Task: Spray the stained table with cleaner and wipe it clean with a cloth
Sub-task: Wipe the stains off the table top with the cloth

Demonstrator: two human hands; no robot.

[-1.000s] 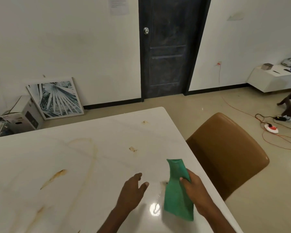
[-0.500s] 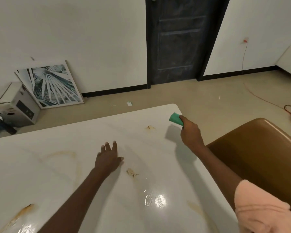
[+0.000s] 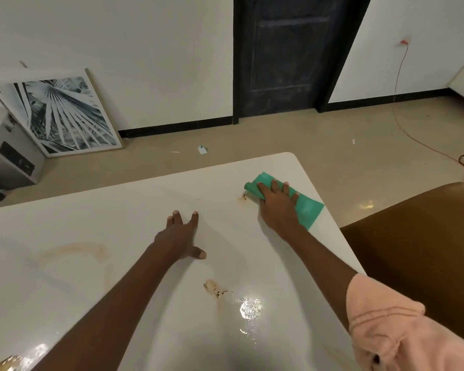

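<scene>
A white marble-look table (image 3: 118, 236) fills the lower view. A green cloth (image 3: 307, 206) lies flat near the far right corner, and my right hand (image 3: 277, 206) presses on it with fingers straight. A small brown stain (image 3: 243, 198) sits just left of the cloth's edge. Another brown stain (image 3: 212, 286) lies nearer to me, beside wet droplets (image 3: 249, 307). A pale ring stain (image 3: 75, 253) marks the left part. My left hand (image 3: 181, 235) rests flat on the table with fingers spread. No spray bottle is in view.
A brown chair (image 3: 413, 250) stands at the table's right side. A framed palm print (image 3: 56, 113) and a white box (image 3: 10, 156) lean by the far wall. A dark door (image 3: 292, 52) is straight ahead. Red cables (image 3: 418, 141) trail across the floor at the right.
My right hand brought the cloth down flat onto the table near the far right corner and now presses it beside the small stain. My left hand stayed flat on the table.
</scene>
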